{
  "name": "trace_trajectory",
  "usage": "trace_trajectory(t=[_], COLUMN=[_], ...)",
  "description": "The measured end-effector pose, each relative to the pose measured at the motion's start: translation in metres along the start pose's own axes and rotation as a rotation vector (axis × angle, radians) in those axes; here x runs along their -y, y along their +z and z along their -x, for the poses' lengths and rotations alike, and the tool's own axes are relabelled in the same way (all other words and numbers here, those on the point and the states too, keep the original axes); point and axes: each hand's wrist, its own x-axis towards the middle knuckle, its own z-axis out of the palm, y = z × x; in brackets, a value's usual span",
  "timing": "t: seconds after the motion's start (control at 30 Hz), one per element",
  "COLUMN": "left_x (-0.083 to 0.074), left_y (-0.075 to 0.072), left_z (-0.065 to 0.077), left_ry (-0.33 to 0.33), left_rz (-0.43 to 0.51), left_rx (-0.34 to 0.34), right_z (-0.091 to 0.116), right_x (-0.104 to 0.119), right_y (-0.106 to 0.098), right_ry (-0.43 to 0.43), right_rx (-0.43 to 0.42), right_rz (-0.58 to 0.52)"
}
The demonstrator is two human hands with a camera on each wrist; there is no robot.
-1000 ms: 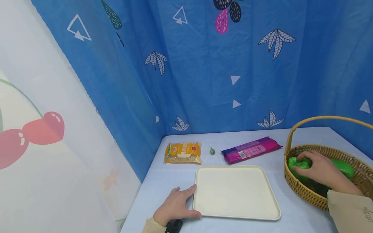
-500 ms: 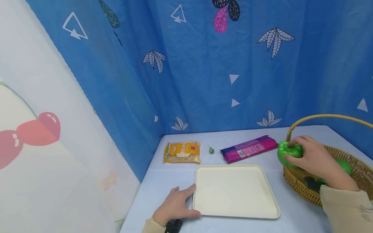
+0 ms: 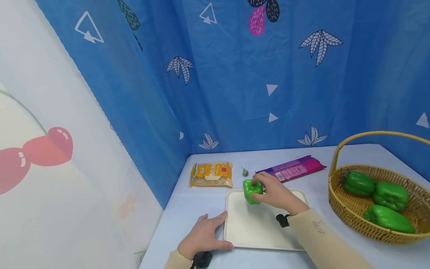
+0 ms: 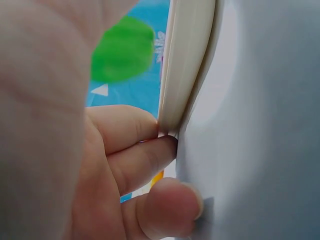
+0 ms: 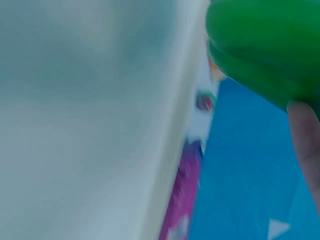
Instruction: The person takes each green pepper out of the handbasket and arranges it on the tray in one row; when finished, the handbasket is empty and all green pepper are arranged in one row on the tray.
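Note:
My right hand (image 3: 273,192) grips a green bell pepper (image 3: 251,191) over the back left part of the cream tray (image 3: 258,228). In the right wrist view the bell pepper (image 5: 270,45) fills the upper right corner, with one fingertip on its side. At the tray's left edge, my left hand (image 3: 203,235) lies with thumb and forefinger spread, touching the rim. The left wrist view shows the fingertips (image 4: 145,125) right against the tray's side wall (image 4: 187,60).
A wicker basket (image 3: 349,220) with a tall handle stands at the right, holding several green peppers (image 3: 391,195). Behind the tray lie a yellow bag of grain (image 3: 211,174), a lollipop (image 3: 245,172) and a purple-pink packet (image 3: 297,169). A blue curtain (image 3: 235,93) hangs behind the table.
My right hand has lifted the bell pepper out of the basket and carried it left over the tray. The left hand has stayed at the tray's edge.

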Motion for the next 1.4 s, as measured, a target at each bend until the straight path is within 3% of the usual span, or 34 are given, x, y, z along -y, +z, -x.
trace_trajectory(t=[0.17,0.33,0.73,1.17,1.3,1.4], left_x=[0.0,0.0,-0.001,-0.002,-0.001,-0.001], left_y=[0.0,-0.001,-0.002,-0.004,-0.005,-0.005], left_z=[0.0,0.001,-0.001,0.002,0.002,0.001], left_ry=[0.012,0.009,0.016,0.011,0.0,-0.005], left_rz=[-0.004,0.002,-0.014,-0.006,-0.009,-0.004], left_rx=[-0.004,0.001,0.001,-0.011,0.001,0.007], right_z=[-0.019,-0.03,-0.03,-0.026,-0.018,-0.01], right_x=[0.007,0.008,0.014,0.016,0.018,0.013], right_y=[0.037,0.058,0.067,0.061,0.039,0.007], right_ry=[0.012,0.033,0.017,0.028,0.031,-0.015], right_rx=[0.003,-0.004,-0.03,0.005,-0.003,-0.065], right_rz=[-0.011,0.015,0.03,0.026,0.027,0.058])
